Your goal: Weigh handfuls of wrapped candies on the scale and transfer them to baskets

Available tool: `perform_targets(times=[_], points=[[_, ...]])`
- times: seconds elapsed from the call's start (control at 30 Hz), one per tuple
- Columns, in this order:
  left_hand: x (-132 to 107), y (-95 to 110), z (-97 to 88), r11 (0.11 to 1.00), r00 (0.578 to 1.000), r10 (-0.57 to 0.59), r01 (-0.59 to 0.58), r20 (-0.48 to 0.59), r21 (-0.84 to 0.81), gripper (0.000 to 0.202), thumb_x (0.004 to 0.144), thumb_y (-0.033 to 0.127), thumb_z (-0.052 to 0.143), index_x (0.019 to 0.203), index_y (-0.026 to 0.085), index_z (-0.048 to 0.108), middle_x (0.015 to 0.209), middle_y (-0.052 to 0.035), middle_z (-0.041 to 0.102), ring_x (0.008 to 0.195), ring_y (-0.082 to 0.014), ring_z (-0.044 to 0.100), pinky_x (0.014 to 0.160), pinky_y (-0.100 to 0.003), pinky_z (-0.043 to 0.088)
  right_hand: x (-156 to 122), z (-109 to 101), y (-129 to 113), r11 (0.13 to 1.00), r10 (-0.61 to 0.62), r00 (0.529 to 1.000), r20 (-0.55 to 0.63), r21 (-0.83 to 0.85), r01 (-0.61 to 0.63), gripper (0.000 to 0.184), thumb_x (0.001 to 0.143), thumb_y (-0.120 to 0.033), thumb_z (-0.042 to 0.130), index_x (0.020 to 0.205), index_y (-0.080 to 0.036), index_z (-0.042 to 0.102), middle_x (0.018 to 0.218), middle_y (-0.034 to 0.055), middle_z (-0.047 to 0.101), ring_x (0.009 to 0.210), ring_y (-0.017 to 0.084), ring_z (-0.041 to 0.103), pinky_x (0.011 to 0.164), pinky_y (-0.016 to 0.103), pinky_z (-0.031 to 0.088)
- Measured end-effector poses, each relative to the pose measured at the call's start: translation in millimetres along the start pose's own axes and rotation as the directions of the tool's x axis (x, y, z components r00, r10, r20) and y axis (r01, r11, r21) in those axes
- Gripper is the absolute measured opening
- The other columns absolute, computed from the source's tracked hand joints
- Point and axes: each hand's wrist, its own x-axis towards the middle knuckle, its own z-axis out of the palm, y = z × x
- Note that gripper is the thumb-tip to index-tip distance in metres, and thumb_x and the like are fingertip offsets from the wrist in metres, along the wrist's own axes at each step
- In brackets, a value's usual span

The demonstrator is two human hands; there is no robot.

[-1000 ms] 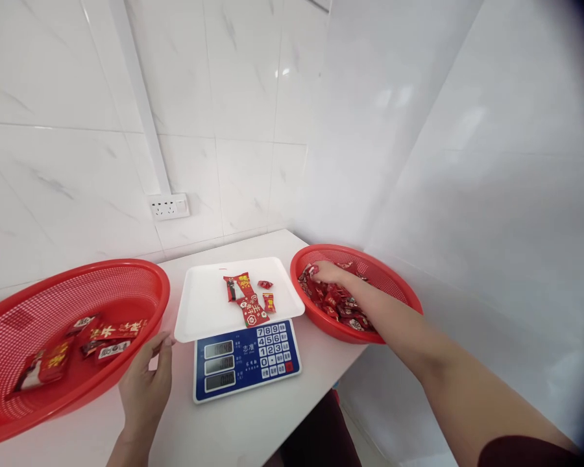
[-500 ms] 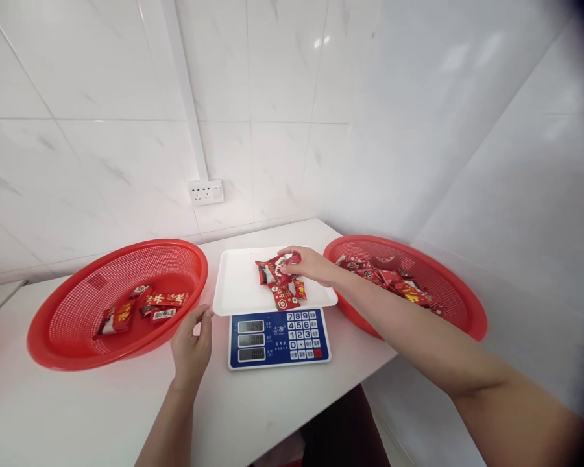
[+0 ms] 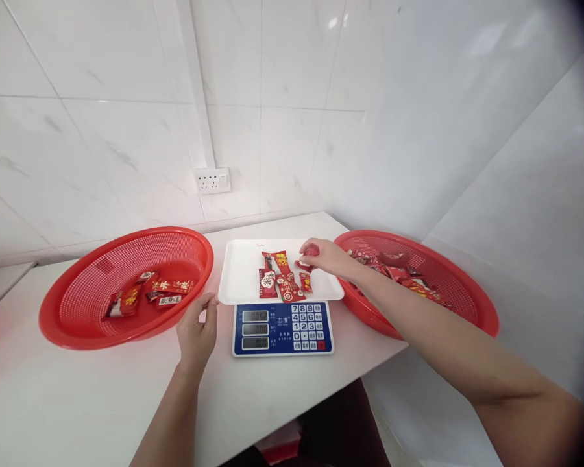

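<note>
A blue electronic scale (image 3: 282, 327) with a white tray (image 3: 241, 275) stands on the white table between two red mesh baskets. Several red candy packets (image 3: 278, 277) lie on the tray. My right hand (image 3: 325, 255) reaches over the tray's right side, fingers pinched on a small red candy (image 3: 306, 263). My left hand (image 3: 198, 332) rests on the table by the scale's left corner, fingers loosely curled and apart, holding nothing. The left basket (image 3: 78, 324) holds a few packets; the right basket (image 3: 472, 305) holds many.
A white wall socket (image 3: 213, 181) sits on the tiled wall behind the scale, under a vertical white conduit. The table (image 3: 53, 402) ends at a front edge near my body and meets a white side wall on the right.
My right hand left the right basket, carried candy over the tray, and now sits at the tray's right side. One more packet lies on the tray. The left hand barely moved.
</note>
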Motion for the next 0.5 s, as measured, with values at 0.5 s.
perform_targets(times=[0.5], points=[[-1,-3,2.7,1.000,1.000,-0.026,0.026,0.002,0.002,0.025,0.085,0.035,0.050,0.092,0.017,0.065,0.082,-0.0047,0.071,0.078,-0.0151,0.066,0.073,-0.027,0.052,-41,-105,63,0.918,0.252,0.968,-0.006,-0.314,-0.241,0.047,0.083,-0.058,0.048,0.067,-0.019,0.069,0.073,0.0100,0.068,0.066,0.022,0.062,0.057,0.032,0.048]])
